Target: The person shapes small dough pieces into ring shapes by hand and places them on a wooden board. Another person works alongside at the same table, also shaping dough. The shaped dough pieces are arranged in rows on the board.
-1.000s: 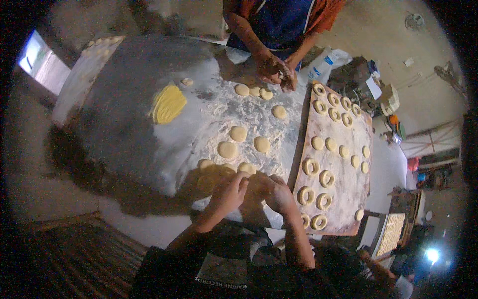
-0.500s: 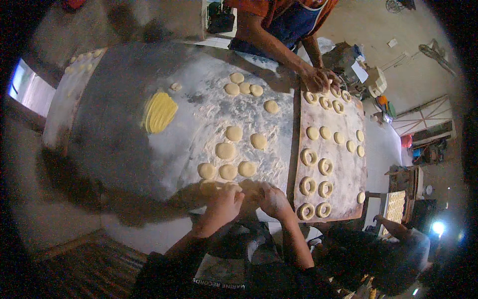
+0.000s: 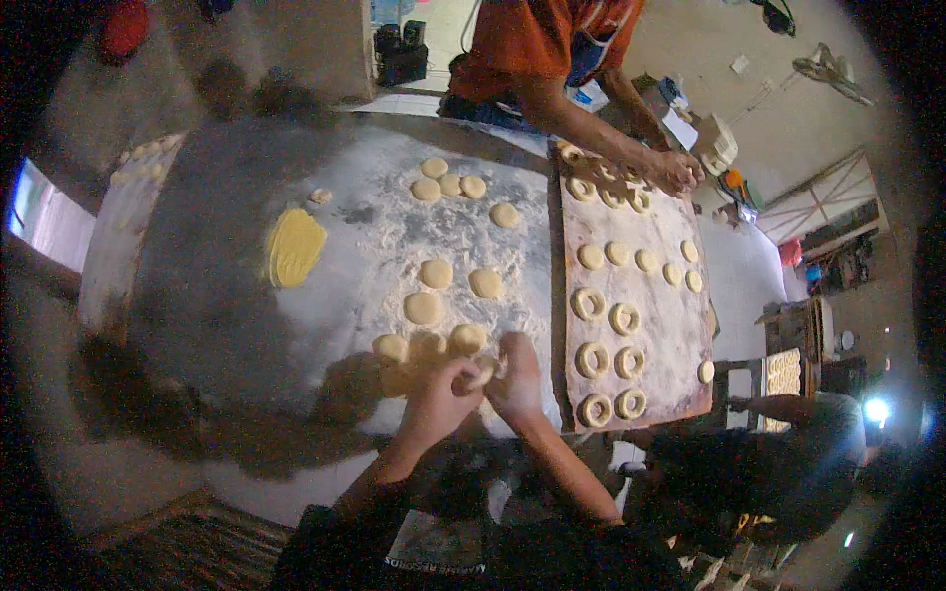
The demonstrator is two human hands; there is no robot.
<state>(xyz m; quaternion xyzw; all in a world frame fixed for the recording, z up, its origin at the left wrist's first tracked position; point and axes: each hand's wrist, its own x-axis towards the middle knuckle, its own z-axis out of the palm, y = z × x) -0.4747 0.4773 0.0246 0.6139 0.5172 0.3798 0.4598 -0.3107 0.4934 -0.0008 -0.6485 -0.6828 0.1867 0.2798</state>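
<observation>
My left hand [image 3: 440, 391] and my right hand [image 3: 516, 378] meet at the near edge of the floured table [image 3: 325, 325], both closed around one small piece of dough [image 3: 483, 369] between them. Round flat dough pieces [image 3: 423, 308] lie just beyond my hands on the flour. To the right, a wooden board [image 3: 680, 364] carries ring-shaped dough [image 3: 592, 359] in its near rows and round pieces further back.
Across the table a person in an orange shirt [image 3: 532, 39] has both hands [image 3: 675, 169] on the board's far end. A yellow slab of dough [image 3: 294, 246] lies on the table's left part. Another person [image 3: 788, 463] crouches at the lower right. A tray of dough [image 3: 138, 163] stands at far left.
The view has shifted, so everything sits lower and further right. The person opposite moved both hands from the table to the board's far end. My hands stay together on the dough.
</observation>
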